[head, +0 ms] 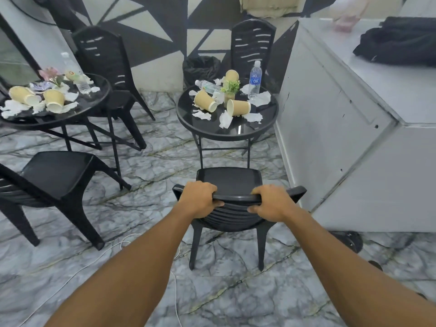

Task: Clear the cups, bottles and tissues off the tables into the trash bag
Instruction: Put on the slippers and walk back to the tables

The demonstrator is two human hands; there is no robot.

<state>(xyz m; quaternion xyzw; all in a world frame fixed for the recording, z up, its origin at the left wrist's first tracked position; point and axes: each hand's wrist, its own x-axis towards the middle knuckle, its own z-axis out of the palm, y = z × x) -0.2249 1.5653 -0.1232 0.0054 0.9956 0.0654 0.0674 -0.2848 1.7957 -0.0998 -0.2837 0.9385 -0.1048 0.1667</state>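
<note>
Far left of the grip, a round table [99,100] carries tipped paper cups [53,100], tissues [14,107] and a bottle [81,82]. Left hand [199,199] and right hand [271,204] both clasp the top rail of a black chair [232,182]. Beyond the grip, a second table [188,119] holds cups [238,107], tissues [225,119] and an upright bottle [254,80]. A bin with a black trash bag [200,67] stands behind it.

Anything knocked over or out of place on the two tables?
Yes. Paper cups lie tipped on both the near table and the left table, one bottle lies flat, and crumpled tissues are scattered around them.
</note>
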